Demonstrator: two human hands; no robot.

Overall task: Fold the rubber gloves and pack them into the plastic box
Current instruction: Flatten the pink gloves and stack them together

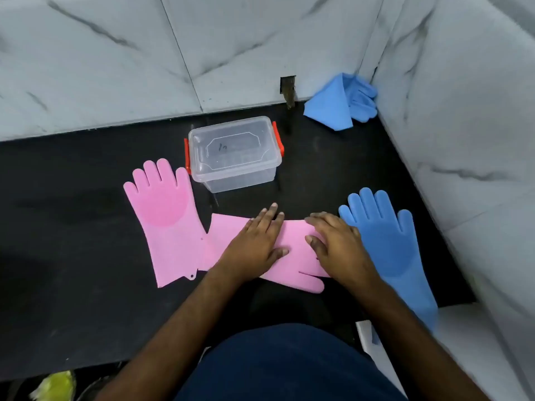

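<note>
Head view: both hands, left (pixel 254 244) and right (pixel 337 244), press flat, fingers spread, on a pink glove (pixel 292 256) lying on the black bench (pixel 72 241) before the lidded plastic box (pixel 231 153); marble walls (pixel 115 53) behind.

We are seeing a pink rubber glove (pixel 292 250) lying sideways and flat under both our palms, its cuff pointing left and its fingers poking out toward us below the right hand (pixel 335 244). A second pink glove (pixel 168 224) is lying flat just left of the left hand (pixel 254 244), fingers pointing away from us. A blue glove (pixel 388 244) is lying flat beside our right hand, fingers also away. Another blue glove (pixel 344 102) is sitting crumpled far beyond the right hand. The clear plastic box (pixel 233 151), lidded with red clips, is standing just beyond our fingertips.
</note>
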